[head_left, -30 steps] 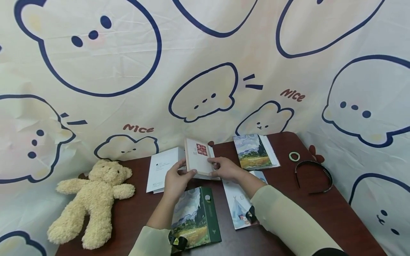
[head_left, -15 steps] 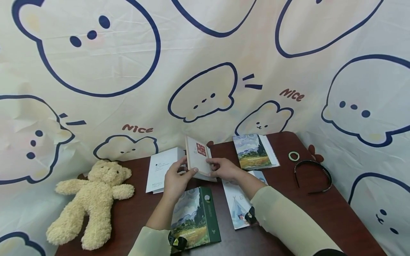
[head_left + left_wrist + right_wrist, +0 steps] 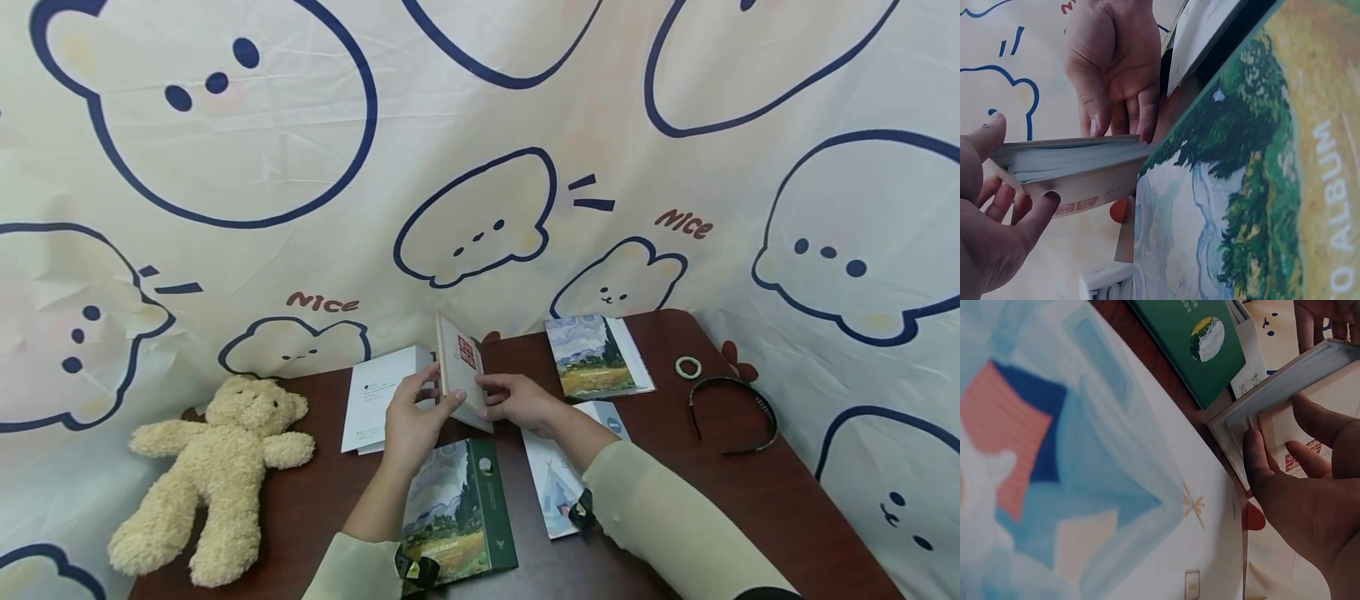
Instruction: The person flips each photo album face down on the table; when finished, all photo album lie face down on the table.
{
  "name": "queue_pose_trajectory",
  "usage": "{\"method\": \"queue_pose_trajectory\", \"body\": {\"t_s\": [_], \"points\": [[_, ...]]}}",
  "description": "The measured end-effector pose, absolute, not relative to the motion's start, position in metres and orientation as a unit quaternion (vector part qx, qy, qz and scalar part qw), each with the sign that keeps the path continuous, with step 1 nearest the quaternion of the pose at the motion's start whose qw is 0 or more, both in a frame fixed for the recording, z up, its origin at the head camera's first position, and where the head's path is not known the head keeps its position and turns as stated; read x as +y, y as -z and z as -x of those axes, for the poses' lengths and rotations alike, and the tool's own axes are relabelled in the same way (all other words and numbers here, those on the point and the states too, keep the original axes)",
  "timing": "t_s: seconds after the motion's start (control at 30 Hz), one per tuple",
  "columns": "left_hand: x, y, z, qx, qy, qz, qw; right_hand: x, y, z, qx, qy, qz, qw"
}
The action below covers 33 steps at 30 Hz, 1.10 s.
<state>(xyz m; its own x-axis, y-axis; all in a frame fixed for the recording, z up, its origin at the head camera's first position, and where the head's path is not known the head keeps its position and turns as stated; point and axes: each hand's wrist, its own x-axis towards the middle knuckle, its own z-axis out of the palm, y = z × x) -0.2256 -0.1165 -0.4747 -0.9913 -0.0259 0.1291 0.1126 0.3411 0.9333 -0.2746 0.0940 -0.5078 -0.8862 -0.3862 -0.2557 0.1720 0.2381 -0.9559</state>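
Note:
A small cream book (image 3: 459, 367) with a red square print on its front is held up over the middle of the table, tilted. My left hand (image 3: 411, 414) grips its left side, thumb in front. On its right edge my right hand (image 3: 525, 404) pinches the book with thumb and fingers. In the right wrist view my right hand (image 3: 1310, 506) lies by the red print, with the book's edges (image 3: 1229, 425) beside its fingers. The left wrist view shows the page block (image 3: 1072, 156) between both hands. A green photo album (image 3: 446, 508) lies beneath my left forearm.
White booklets lie left (image 3: 378, 400) and under my right forearm (image 3: 553, 483). A landscape-covered album (image 3: 592, 357) stands at the back right. A plush bear (image 3: 232, 467) lies left; a headband (image 3: 772, 408) and a green ring (image 3: 688, 367) lie right. A printed cloth wall (image 3: 480, 100) is behind.
The book has turned to show less of its front, its right edge swinging toward the left. My right hand has shifted slightly left with it; my left hand has stayed nearly still.

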Motion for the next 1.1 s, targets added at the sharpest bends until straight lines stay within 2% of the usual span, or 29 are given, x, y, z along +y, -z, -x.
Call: {"method": "queue_pose_trajectory", "body": {"t_s": [0.3, 1.1], "points": [[-0.114, 0.468, 0.222, -0.823, 0.559, 0.041, 0.094, 0.087, 0.510, 0.271, 0.728, 0.633, 0.084, 0.248], [-0.106, 0.462, 0.220, -0.831, 0.546, 0.050, 0.092, 0.076, 0.511, 0.266, 0.744, 0.618, 0.102, 0.231]]}}
